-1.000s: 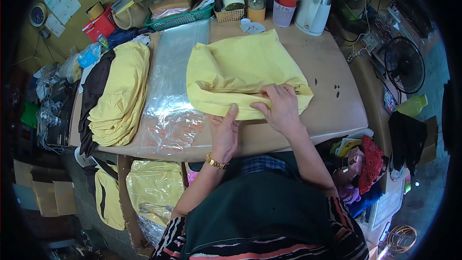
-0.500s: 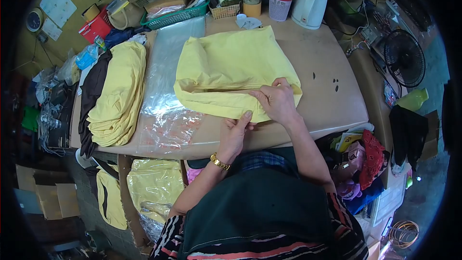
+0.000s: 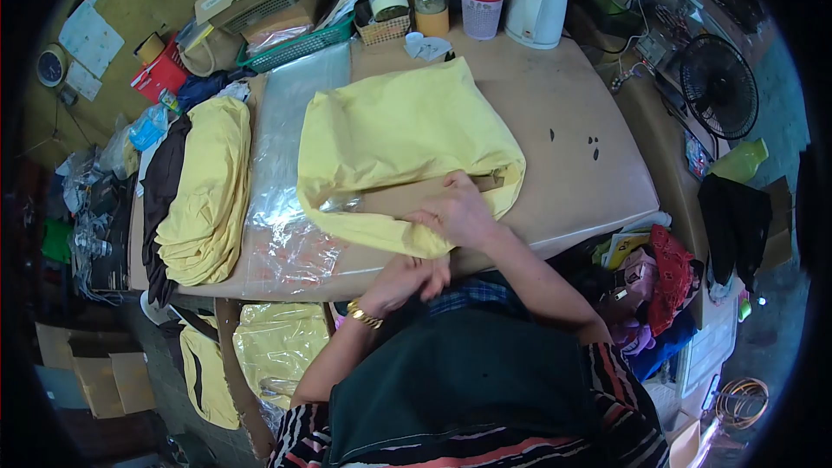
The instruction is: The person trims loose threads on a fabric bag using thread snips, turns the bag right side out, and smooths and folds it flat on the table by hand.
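A piece of folded yellow cloth (image 3: 407, 126) lies on the brown-covered table, its near strip pulled toward me so that a long gap shows the table beneath. My right hand (image 3: 464, 215) is closed on that near strip, just right of its middle. Below it, at the table's front edge, my left hand (image 3: 403, 282) is beside the cloth's lowest fold. Its fingers are bent and slightly blurred, partly under the fold, and whether they grip the cloth is not visible. A gold watch (image 3: 364, 315) is on the left wrist.
Left of the cloth lie clear plastic sheets (image 3: 290, 182) and a stack of yellow cloth (image 3: 205, 195) over dark fabric. A green basket (image 3: 299, 50), a jar (image 3: 431, 10) and a white kettle (image 3: 536, 4) line the back. Below the table, a box holds plastic-wrapped yellow cloth (image 3: 282, 342).
Both hands have moved toward me and slightly left in the view. The near strip came along with the right hand, widening the gap in the cloth. The camera view has shifted a little.
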Demonstrator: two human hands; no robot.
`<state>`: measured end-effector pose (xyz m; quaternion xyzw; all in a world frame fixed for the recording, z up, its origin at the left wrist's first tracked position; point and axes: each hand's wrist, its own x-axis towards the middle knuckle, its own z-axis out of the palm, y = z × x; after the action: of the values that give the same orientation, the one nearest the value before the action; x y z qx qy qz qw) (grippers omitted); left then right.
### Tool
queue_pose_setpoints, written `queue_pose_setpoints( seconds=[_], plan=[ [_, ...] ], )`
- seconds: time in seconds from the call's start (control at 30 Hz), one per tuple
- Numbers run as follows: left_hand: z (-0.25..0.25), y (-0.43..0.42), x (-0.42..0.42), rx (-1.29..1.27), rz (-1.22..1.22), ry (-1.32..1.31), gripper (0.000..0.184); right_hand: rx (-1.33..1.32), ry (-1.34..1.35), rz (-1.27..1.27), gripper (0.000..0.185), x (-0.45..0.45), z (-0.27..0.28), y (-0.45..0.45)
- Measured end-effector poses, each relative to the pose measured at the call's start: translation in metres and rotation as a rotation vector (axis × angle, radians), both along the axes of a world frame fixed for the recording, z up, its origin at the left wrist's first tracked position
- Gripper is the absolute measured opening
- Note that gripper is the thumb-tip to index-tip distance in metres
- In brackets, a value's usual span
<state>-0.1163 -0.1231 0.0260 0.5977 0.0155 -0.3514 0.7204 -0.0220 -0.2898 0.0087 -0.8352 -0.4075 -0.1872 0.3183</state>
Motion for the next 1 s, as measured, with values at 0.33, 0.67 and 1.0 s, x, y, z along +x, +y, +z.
queue_pose_setpoints(
  seconds=[0.33, 0.67, 1.0],
  plan=[
    [0.073, -0.054, 0.028, 0.51, 0.104, -1.132, 0.017, 0.911, 0.325, -0.503, 0.018, 0.011, 0.035, -0.096],
    [0.048, -0.095, 0.076, 0.813, 0.115, -1.353, 0.016, 1.059, 1.267, -0.206, 0.03, -0.069, 0.003, -0.113],
    [0.07, -0.06, 0.063, 0.936, 0.184, -1.299, 0.016, 1.574, 1.276, 0.117, 0.023, -0.04, 0.001, -0.05]
  ],
)
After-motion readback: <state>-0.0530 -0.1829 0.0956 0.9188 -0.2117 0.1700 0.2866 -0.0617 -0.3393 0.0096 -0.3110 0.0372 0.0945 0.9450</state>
